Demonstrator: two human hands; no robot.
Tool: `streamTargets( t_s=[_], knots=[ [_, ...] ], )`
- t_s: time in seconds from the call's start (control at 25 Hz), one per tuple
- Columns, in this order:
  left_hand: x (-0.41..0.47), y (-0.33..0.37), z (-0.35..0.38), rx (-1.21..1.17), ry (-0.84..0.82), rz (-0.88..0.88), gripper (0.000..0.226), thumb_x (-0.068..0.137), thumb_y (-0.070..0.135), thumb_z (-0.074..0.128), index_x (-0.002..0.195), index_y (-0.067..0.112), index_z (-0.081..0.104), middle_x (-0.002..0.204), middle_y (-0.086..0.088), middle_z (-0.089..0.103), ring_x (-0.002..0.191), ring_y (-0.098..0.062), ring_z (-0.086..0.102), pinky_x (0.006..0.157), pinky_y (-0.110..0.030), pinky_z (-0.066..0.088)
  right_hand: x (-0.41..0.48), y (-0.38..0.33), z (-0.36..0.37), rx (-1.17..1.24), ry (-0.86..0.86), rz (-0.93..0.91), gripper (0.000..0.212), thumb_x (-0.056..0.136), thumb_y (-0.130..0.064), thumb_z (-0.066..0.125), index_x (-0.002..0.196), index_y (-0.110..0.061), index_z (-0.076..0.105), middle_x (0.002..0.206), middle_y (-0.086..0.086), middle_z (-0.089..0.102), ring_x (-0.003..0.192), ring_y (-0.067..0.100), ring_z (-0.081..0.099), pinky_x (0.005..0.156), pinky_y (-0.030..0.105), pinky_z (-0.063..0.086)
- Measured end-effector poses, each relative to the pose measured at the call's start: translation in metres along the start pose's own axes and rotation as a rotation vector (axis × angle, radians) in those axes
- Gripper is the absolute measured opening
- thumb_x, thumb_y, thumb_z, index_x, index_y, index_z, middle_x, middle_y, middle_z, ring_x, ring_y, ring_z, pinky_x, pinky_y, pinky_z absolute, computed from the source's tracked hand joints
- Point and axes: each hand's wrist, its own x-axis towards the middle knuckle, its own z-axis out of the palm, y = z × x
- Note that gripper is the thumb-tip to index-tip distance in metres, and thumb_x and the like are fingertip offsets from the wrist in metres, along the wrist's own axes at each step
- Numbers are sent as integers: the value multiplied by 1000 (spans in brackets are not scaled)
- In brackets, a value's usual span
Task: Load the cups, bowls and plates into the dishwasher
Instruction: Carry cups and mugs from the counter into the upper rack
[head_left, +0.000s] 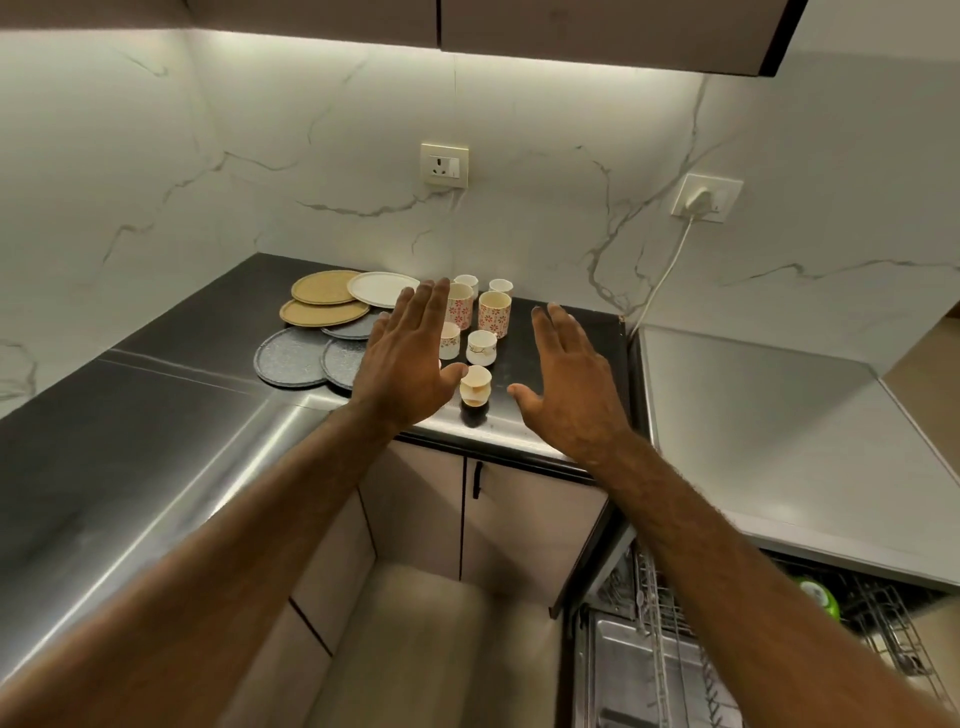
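Left hand (405, 358) and right hand (566, 374), flat, flank small cup (475, 385).

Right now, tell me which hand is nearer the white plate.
Left. The left hand hovers just right of the white plate; the right hand is farther right, past the cups.

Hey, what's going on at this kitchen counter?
A person holds both arms out over a dark counter. The left hand and right hand are open with straight fingers and hold nothing. Under them, cups stand in a cluster beside overlapping plates. The dishwasher at lower right is open, waiting for loading.
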Motion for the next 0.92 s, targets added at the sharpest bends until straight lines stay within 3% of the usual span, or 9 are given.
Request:
streamTargets(
  t_s=[0.28,0.44,0.76,0.92],
  knots=[
    [36,-34,44,10,0,-19,105,89,41,73,164,18,2,171,-8,9,158,-27,8,127,-49,18,41,13,47,24,-67,20,98,91,-44,68,161,-18,5,169,6,6,155,24,9,121,50,22],
    [75,-83,98,-32,-100,-106,108,87,41,75,164,17,3,171,-8,11,157,-25,12,126,-46,23,88,27,106,111,-122,98,100,88,-42,72,161,-18,9,168,2,13,154,21,16,122,49,25],
    [134,-164,187,-138,-267,-309,113,84,43,79,163,17,3,169,-7,16,155,-25,18,124,-41,20,155,47,214,235,-297,305,103,86,-43,75,161,-20,9,168,-1,12,154,17,14,120,32,12],
    [155,-178,217,-125,-360,-344,118,79,49,82,163,24,2,166,-9,22,151,-29,27,119,-49,33,172,58,247,277,-367,418,115,79,-41,82,161,-21,3,169,-2,7,155,17,8,121,34,11]
  ],
)
